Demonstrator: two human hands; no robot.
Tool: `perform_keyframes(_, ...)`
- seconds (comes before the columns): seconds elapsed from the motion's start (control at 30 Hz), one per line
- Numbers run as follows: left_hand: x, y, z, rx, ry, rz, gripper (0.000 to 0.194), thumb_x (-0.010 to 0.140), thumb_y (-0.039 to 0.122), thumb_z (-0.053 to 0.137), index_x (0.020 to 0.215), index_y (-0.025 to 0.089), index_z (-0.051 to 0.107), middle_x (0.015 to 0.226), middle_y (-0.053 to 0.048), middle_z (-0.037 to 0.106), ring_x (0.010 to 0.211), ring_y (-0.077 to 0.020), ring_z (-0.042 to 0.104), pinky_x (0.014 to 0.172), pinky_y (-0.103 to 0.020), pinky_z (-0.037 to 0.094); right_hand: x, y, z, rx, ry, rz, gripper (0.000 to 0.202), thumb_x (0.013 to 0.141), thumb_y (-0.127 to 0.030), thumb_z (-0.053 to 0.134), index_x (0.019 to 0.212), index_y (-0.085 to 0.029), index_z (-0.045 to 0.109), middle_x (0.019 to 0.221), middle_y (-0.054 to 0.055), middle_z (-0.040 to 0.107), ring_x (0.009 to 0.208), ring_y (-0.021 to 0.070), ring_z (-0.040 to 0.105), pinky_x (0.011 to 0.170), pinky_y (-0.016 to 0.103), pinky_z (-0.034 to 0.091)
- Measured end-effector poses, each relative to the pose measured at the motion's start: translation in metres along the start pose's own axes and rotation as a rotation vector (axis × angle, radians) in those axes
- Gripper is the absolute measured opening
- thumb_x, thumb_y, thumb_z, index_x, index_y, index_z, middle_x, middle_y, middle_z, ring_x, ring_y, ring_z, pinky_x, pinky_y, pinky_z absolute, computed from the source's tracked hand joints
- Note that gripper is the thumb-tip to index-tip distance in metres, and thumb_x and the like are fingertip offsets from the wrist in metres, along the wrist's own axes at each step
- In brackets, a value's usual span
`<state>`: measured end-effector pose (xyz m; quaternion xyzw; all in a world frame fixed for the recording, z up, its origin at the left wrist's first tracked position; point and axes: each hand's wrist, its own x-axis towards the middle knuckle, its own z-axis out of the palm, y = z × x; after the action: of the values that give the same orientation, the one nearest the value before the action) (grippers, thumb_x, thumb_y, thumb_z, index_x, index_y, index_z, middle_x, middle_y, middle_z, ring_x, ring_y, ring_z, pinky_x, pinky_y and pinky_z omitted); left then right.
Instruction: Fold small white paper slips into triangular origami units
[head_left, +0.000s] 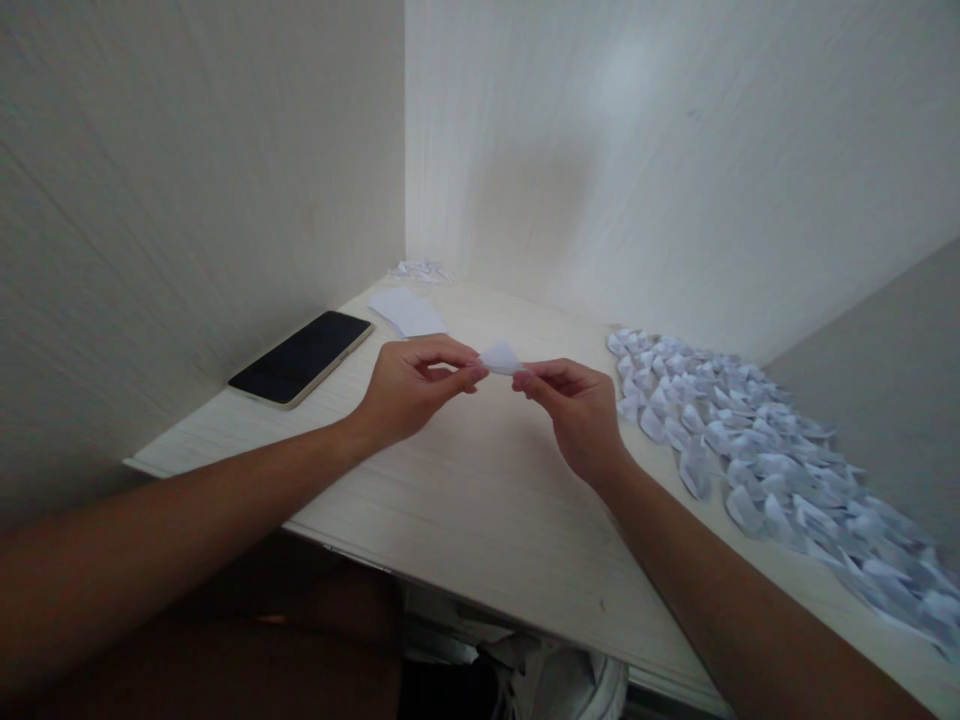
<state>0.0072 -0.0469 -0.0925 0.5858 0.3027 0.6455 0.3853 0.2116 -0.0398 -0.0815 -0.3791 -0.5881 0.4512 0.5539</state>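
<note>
While my left hand (409, 388), seen over the remote feed, pinches one end of a small, white, roughly triangular paper piece (500, 357) between closed thumb and fingers, my right hand (583, 410) likewise grips the other, above the pale wood-grained tabletop (480, 510).

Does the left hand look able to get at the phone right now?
Probably yes: the phone lies flat on the table beside the left hand, with nothing on it or visibly between. Its fingers pinch a small paper, though, so they'd likely need to release that first.
</note>
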Motion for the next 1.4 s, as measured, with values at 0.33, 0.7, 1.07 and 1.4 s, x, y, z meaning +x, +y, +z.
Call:
perform_keyframes(0.33,-0.002,0.002,0.007,-0.100,0.110,-0.174,0.027,0.066,0.026,0.097,0.077,0.014,0.076,0.075,-0.005,0.078,0.066,-0.0159,0.074,0.054,-0.024,0.066,-0.004,0.003,0.010,0.210,0.057,0.099,0.025,0.067,-0.029,0.096,0.081,-0.024,0.076,0.071,-0.002,0.076,0.070,0.0148,0.072,0.073,0.031,0.054)
perform_keyframes(0.7,-0.003,0.005,0.008,-0.169,0.166,-0.237,0.045,0.063,0.031,0.100,0.087,0.018,0.064,0.069,0.001,0.074,0.065,-0.0176,0.076,0.049,-0.022,0.061,-0.006,0.001,0.014,0.224,0.057,0.136,0.034,0.069,-0.032,0.094,0.083,-0.024,0.065,0.070,-0.003,0.076,0.074,0.0169,0.075,0.076,0.032,0.054)
perform_keyframes(1.07,-0.008,0.009,0.021,-0.061,0.285,-0.145,0.040,0.070,0.042,0.097,0.083,0.017,0.069,0.072,0.000,0.076,0.063,-0.0170,0.077,0.063,-0.029,0.069,-0.015,0.004,0.028,-0.099,0.286,-0.161,0.016,0.082,-0.035,0.087,0.087,-0.024,0.076,0.085,0.003,0.080,0.080,0.0194,0.075,0.083,0.039,0.062)
perform_keyframes(1.4,-0.010,0.008,0.020,-0.114,0.324,-0.197,0.035,0.064,0.030,0.100,0.088,0.013,0.082,0.077,-0.005,0.081,0.067,-0.0180,0.078,0.071,-0.033,0.070,-0.016,0.002,0.029,0.074,0.282,-0.031,0.025,0.072,-0.032,0.094,0.091,-0.024,0.080,0.088,0.003,0.082,0.085,0.0208,0.078,0.088,0.042,0.064)
